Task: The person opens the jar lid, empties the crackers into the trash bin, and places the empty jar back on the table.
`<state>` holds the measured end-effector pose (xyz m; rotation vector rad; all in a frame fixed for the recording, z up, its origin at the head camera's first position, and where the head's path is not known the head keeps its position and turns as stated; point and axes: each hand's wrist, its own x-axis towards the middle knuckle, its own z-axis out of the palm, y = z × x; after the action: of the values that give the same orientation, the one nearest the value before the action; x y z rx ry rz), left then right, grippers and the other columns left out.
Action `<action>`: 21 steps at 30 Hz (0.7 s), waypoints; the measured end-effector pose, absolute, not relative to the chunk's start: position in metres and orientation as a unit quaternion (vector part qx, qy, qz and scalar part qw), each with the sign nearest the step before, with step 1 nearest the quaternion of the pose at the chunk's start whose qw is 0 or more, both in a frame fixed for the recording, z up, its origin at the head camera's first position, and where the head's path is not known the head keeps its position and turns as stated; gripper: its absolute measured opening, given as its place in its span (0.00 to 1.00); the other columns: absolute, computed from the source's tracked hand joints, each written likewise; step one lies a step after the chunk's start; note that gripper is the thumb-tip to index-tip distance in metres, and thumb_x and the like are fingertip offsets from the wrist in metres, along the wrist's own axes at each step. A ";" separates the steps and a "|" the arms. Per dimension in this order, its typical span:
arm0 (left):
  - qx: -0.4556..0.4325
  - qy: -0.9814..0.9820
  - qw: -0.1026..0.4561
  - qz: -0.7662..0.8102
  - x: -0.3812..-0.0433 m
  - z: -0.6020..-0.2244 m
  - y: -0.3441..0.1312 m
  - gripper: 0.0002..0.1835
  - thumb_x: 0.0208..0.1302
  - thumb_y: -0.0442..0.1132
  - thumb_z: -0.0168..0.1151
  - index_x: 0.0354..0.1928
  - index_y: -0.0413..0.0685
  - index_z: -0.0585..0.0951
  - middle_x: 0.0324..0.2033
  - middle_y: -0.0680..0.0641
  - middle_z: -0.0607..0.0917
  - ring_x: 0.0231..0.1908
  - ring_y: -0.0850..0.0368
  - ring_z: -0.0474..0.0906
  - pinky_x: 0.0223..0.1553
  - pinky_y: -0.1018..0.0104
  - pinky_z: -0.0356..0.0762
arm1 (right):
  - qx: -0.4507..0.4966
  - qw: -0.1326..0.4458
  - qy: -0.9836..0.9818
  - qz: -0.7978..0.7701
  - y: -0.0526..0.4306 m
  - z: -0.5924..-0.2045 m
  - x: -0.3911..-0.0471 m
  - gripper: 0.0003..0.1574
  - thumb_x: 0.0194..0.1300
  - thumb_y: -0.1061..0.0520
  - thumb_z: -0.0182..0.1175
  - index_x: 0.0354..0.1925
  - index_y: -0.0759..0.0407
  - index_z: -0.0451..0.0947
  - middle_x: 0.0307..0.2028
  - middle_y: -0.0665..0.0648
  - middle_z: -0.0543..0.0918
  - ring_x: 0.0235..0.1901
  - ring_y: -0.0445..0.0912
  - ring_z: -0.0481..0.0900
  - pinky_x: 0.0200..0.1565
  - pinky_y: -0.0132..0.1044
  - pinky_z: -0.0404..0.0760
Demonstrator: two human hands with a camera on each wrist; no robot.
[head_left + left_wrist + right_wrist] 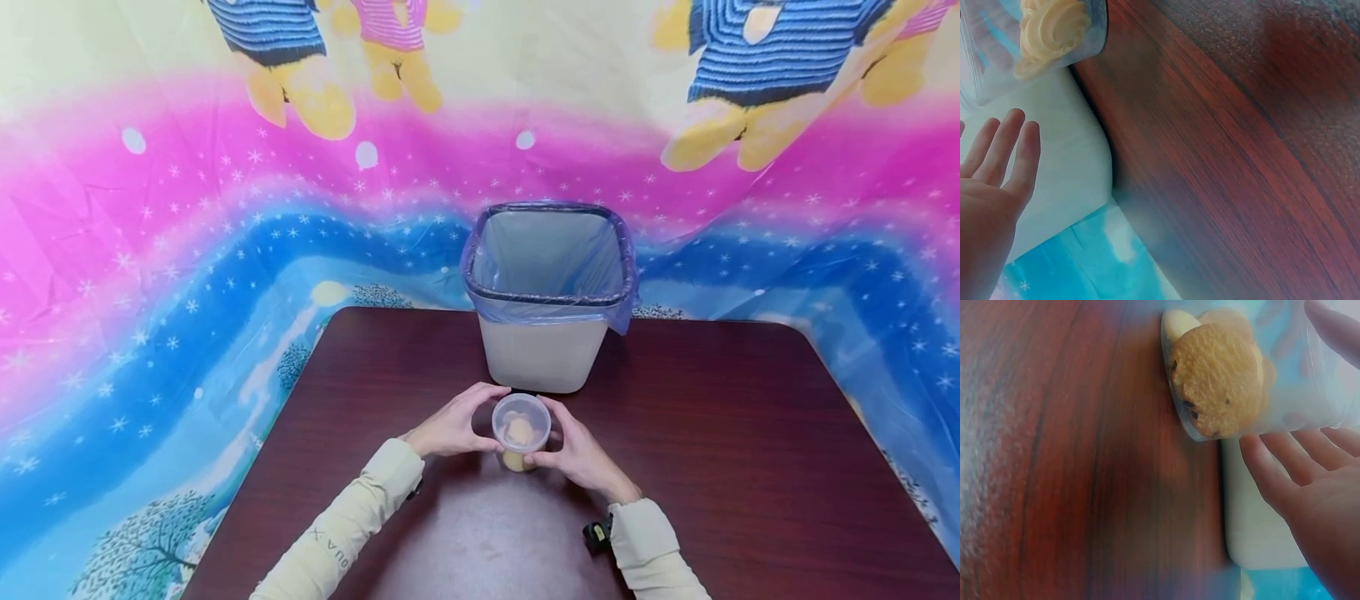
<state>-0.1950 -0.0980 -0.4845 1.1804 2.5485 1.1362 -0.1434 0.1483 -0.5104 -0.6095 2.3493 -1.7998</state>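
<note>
A clear round plastic tub (521, 417) of cookies stands on the dark red-brown table, between both hands. My left hand (456, 425) holds its left side with thumb and forefinger. On the other side, my right hand (581, 454) grips it the same way. Swirled pale cookies (1054, 28) show through the wall in the left wrist view, where the visible fingers are spread and relaxed. In the right wrist view, a browned round cookie (1219, 378) with dark bits lies against the wall. Whether a lid covers the tub, I cannot tell.
Just behind the tub stands a white bin (543, 354), lined with a translucent bluish bag (555, 258) folded over its rim. The table (712, 433) extends to both sides. A colourful printed cloth (247, 208) hangs behind and around it.
</note>
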 end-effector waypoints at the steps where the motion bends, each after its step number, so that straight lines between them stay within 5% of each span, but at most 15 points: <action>1: 0.390 0.842 0.056 0.369 -0.195 -0.485 -0.097 0.46 0.45 0.45 0.79 0.67 0.43 0.68 0.57 0.50 0.75 0.58 0.58 0.73 0.62 0.57 0.71 | -0.202 0.059 0.777 -0.594 0.148 -0.511 -0.144 0.55 0.47 0.60 0.76 0.69 0.56 0.58 0.64 0.65 0.68 0.58 0.62 0.75 0.55 0.46 0.78; 21: 0.420 0.836 0.065 0.346 -0.194 -0.483 -0.076 0.49 0.44 0.48 0.78 0.69 0.45 0.65 0.60 0.49 0.72 0.58 0.57 0.71 0.60 0.65 0.71 | -0.200 0.069 0.776 -0.594 0.150 -0.513 -0.144 0.54 0.49 0.60 0.75 0.69 0.53 0.58 0.66 0.63 0.67 0.59 0.61 0.74 0.53 0.45 0.79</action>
<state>-0.1939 -0.0760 -0.4825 1.2687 2.5239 1.0443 -0.1437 0.1501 -0.5127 -0.6023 2.3366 -1.7891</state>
